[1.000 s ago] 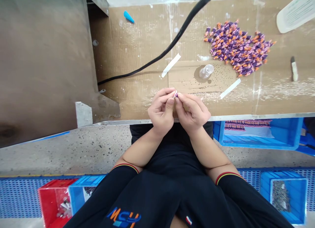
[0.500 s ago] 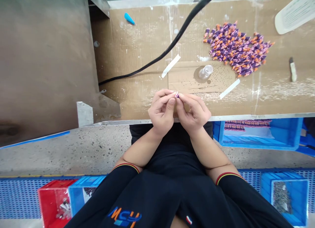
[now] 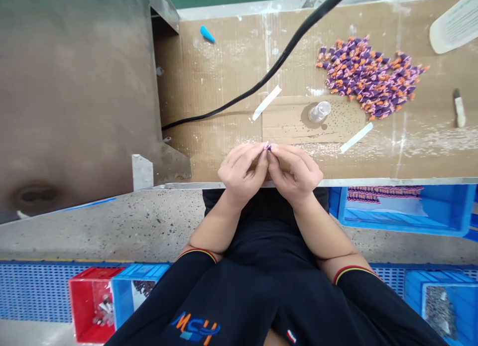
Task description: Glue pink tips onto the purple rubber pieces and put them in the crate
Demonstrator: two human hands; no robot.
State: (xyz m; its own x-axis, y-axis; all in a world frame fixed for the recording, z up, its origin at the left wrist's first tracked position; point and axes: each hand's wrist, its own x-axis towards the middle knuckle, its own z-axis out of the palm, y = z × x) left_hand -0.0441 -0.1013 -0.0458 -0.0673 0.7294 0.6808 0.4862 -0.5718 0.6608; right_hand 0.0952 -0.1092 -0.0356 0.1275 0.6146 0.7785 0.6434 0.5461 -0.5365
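Both of my hands meet over the front edge of the cardboard-covered bench (image 3: 224, 162), their fingertips pinching a tiny purple and pink piece (image 3: 267, 147). Most of that piece is hidden by my fingers. My left hand (image 3: 242, 171) holds it from the left, and my right hand (image 3: 295, 174) grips it from the right. Farther up the bench lies a loose pile of small purple, pink and orange pieces (image 3: 369, 79). A small clear plastic cup (image 3: 319, 112) lies on its side on a cardboard patch, beyond my hands.
A blue bin (image 3: 403, 214) below the bench's right edge holds rows of striped pieces. A black cable (image 3: 269, 77) crosses the bench, near a blue cone (image 3: 207, 34), a small brush (image 3: 460, 111) and a white paddle (image 3: 456, 28). A grey metal panel (image 3: 70, 97) stands left.
My hands have drawn closer, with my fingertips covering more of the small piece. The whole scene has shifted slightly right in view as my head moved.
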